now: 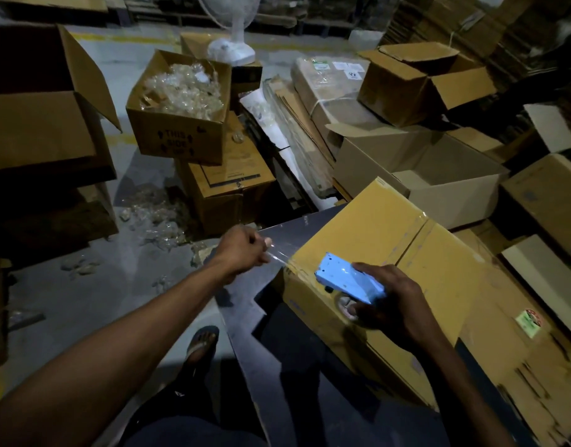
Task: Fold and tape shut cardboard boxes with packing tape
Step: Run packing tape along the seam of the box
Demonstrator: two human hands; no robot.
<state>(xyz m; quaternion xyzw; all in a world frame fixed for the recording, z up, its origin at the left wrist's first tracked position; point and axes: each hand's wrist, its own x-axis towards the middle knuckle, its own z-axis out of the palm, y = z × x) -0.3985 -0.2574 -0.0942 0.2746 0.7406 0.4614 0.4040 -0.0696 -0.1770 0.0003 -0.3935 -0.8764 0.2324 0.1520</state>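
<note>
My cardboard box (403, 269) is folded shut, seam partly taped. Right hand (390, 301) grips the blue tape dispenser (348, 280); left fingers (265, 250) pinch the clear tape (277, 257) (stretched taut), not yet cut.

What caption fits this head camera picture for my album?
Left hand pulls clear tape while right hand holds the blue dispenser on a cardboard box.

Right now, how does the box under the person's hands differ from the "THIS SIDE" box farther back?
The yellow box has its top flaps folded shut with clear tape over the seam; the printed box stands open. The printed box is heaped with crumpled clear plastic, while the yellow box's contents are hidden. The right hand holds a blue tape dispenser on the yellow box and the left hand pulls tape from it; nobody touches the printed box. Both are brown cardboard.
</note>
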